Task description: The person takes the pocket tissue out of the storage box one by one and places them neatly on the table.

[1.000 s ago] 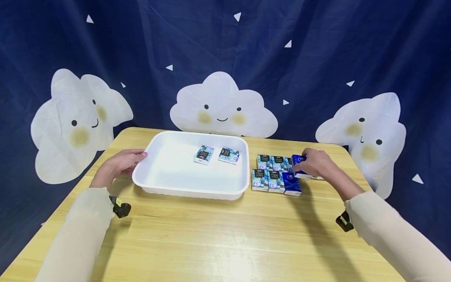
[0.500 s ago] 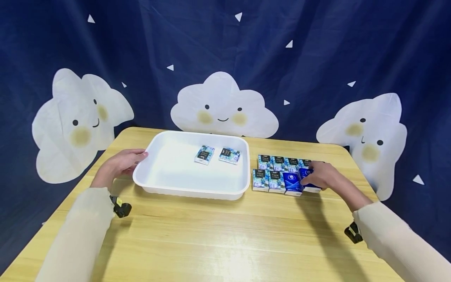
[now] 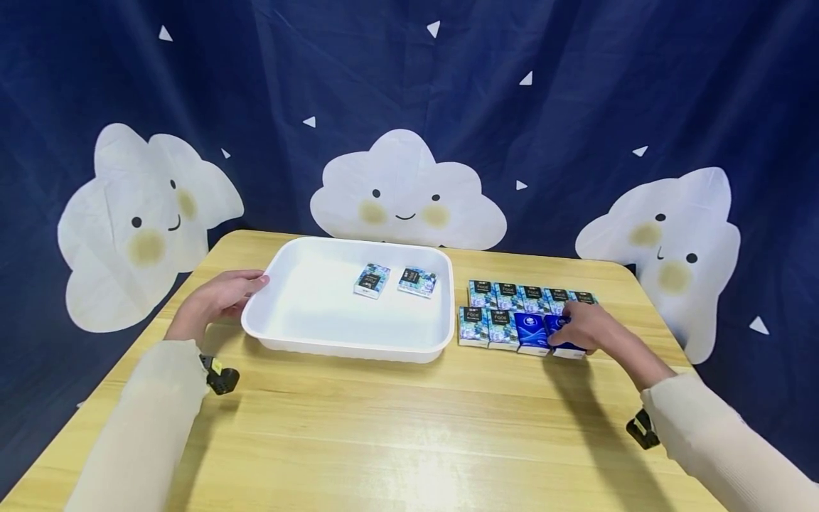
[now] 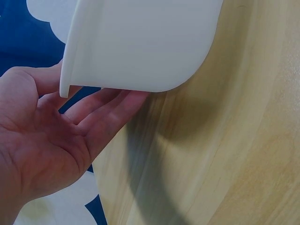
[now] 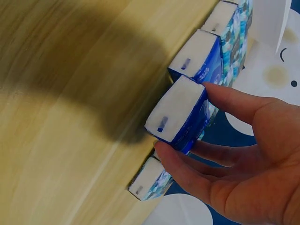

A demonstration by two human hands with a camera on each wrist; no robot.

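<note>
My right hand (image 3: 590, 328) pinches a blue tissue pack (image 3: 563, 341) at the right end of the front row, thumb on one side and fingers on the other in the right wrist view (image 5: 176, 110). Another blue tissue pack (image 3: 532, 333) lies close on its left, beyond it two patterned tissue packs (image 3: 503, 328). A back row of patterned tissue packs (image 3: 533, 299) runs behind, its right end partly covered by the hand. My left hand (image 3: 224, 295) holds the left edge of a white tray (image 3: 345, 350), with fingers (image 4: 105, 117) against its underside. Two patterned tissue packs (image 3: 371, 280) lie inside the tray.
The packs and tray stand on a light wooden table (image 3: 384, 434) with rounded back corners. A dark blue curtain (image 3: 544, 43) with white clouds hangs right behind the table. A black wrist camera (image 3: 643, 429) sits beneath the right sleeve.
My right hand has brought the blue tissue pack from above the back row down to the front row's right end, uncovering more of the back row. The left hand stays at the tray.
</note>
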